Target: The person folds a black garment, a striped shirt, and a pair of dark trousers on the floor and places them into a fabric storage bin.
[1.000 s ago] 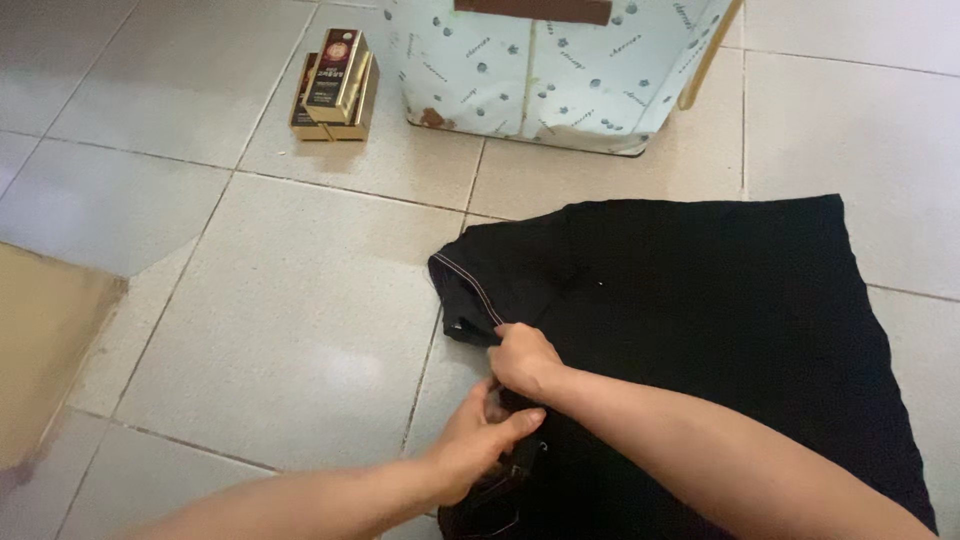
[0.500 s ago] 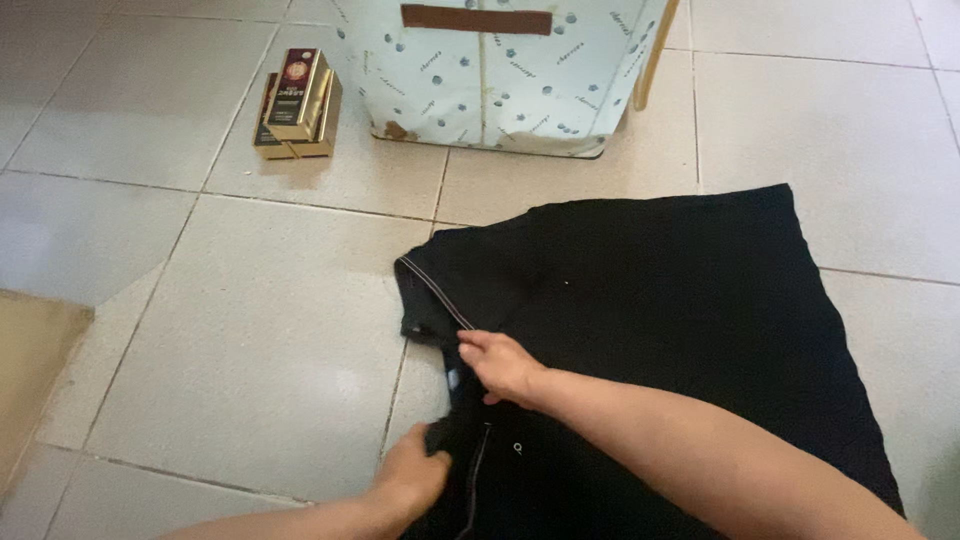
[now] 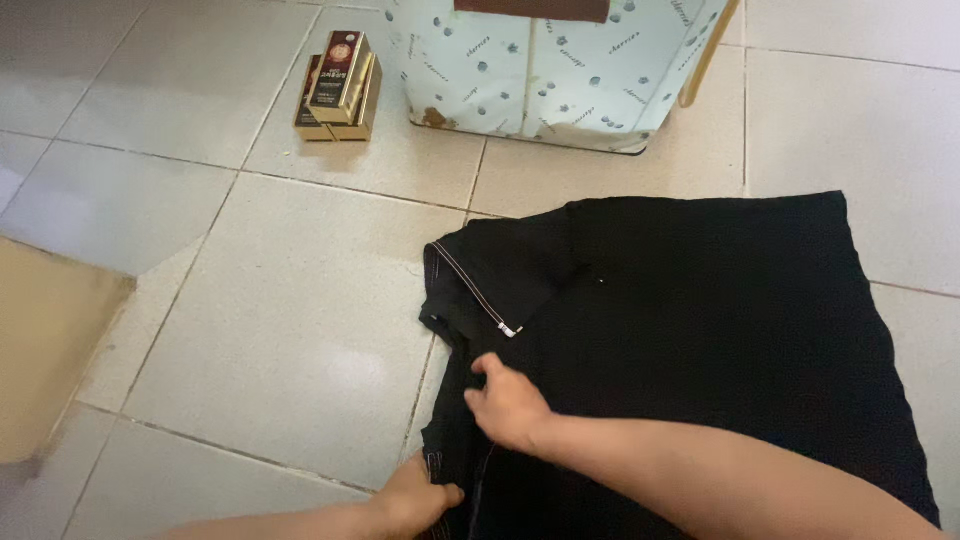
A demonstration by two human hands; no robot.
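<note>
A black garment (image 3: 700,330) with pale stitching lies spread on the tiled floor. Its left edge is folded over, showing a seam line. My right hand (image 3: 510,405) rests palm down on the cloth just below that folded flap, fingers loosely curled and pointing left. My left hand (image 3: 420,500) sits at the bottom of the view, pinching the garment's lower left edge between thumb and fingers. Part of this hand is cut off by the frame.
A light blue patterned bag (image 3: 550,70) stands at the back. Left of it are stacked gold and dark red boxes (image 3: 338,85). A brown cardboard sheet (image 3: 45,350) lies at the left edge. Grey floor tiles surround the garment.
My left hand has slid down the garment's left edge toward me. My right hand has moved down off the folded flap, which now lies uncovered.
</note>
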